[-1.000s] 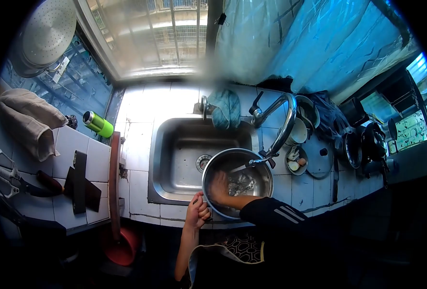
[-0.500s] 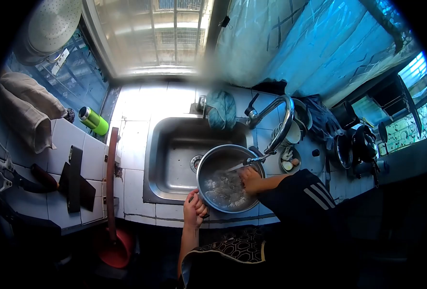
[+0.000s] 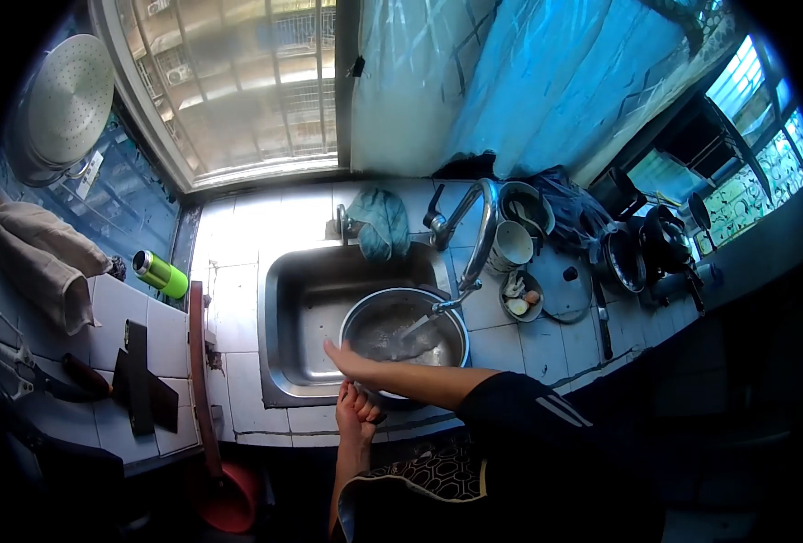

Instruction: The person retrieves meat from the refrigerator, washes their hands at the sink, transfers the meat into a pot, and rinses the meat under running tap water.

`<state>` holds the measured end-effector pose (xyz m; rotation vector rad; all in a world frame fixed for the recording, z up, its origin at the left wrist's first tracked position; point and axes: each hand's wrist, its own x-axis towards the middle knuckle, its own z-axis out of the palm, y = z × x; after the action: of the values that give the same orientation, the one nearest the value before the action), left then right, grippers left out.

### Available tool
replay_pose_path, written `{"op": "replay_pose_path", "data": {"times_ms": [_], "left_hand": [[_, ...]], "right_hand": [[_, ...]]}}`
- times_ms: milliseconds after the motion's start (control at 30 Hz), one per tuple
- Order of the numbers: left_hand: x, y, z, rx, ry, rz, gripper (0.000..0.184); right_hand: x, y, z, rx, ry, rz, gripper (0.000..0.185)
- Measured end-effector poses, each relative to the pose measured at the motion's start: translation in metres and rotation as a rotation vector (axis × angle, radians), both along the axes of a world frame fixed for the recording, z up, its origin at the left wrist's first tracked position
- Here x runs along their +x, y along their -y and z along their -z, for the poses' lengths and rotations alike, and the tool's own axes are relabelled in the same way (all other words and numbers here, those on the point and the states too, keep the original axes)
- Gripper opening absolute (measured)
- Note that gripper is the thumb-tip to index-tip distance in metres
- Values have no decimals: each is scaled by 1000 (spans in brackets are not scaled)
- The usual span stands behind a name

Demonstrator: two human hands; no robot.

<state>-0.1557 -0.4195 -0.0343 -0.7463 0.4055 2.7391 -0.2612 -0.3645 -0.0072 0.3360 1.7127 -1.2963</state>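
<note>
Water runs from the curved faucet [image 3: 482, 237] into a round metal pot [image 3: 464, 337] at the right side of the steel sink [image 3: 277, 317]. My left hand [image 3: 356, 409] is closed around the pot's dark handle [image 3: 379, 419] at its near left edge. My right hand [image 3: 348, 361] is over the pot's left rim, with its fingers stretched out toward the sink and nothing visible in them. The right forearm crosses above the near part of the pot. Rippling water lies in the pot; its near side is hidden by that arm.
A teal cloth [image 3: 379, 223] lies behind the sink. On the right are stacked bowls [image 3: 512, 244], a small bowl with eggs or shells [image 3: 521, 298], a glass lid [image 3: 560, 285] and a knife [image 3: 604, 332]. A green bottle [image 3: 161, 274] and a cleaver [image 3: 159, 389] are on the left.
My right hand has come up out of the water and moved left to the pot's rim, its fingers now extended. My left hand stays at the handle. The camera view has shifted.
</note>
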Motion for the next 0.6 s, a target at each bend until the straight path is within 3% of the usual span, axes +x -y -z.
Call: {"op": "replay_pose_path", "data": {"times_ms": [33, 67, 133, 167, 200, 267, 300, 367, 400, 467, 500, 533, 600], "left_hand": [[-5, 7, 9, 56, -67, 23, 16], [-7, 12, 18, 112, -127, 41, 16], [-10, 16, 8, 34, -4, 34, 18], [-12, 19, 7, 46, 6, 71, 19], [-15, 21, 5, 57, 13, 111, 20], [-18, 28, 7, 112, 47, 171, 20], [-23, 31, 9, 169, 72, 222, 20], [-30, 40, 18, 219, 59, 270, 20], [-32, 45, 20, 268, 44, 323, 20], [-37, 50, 19, 204, 55, 375, 19], [-39, 53, 19, 209, 40, 385, 19], [-39, 54, 15, 218, 34, 396, 19], [-44, 56, 14, 200, 48, 408, 19]], "right_hand": [[18, -24, 1, -85, -103, -267, 76], [21, -56, -4, -75, -97, -260, 76], [20, -123, -19, -165, 121, -820, 71], [21, -155, -21, -90, -34, -870, 69], [9, -169, -54, 334, -91, -1138, 62], [-25, -205, -39, 658, -550, -1672, 63], [-46, -212, -24, 681, -790, -1650, 55], [-89, -201, 17, 266, -1301, -1314, 45], [-97, -183, 30, 141, -1490, -1308, 44], [-98, -146, 23, 153, -1535, -1590, 46], [-93, -141, 52, 133, -1516, -1494, 47], [-80, -142, 40, 112, -1460, -1371, 44], [-72, -150, 102, 441, -1388, -1675, 42]]}}
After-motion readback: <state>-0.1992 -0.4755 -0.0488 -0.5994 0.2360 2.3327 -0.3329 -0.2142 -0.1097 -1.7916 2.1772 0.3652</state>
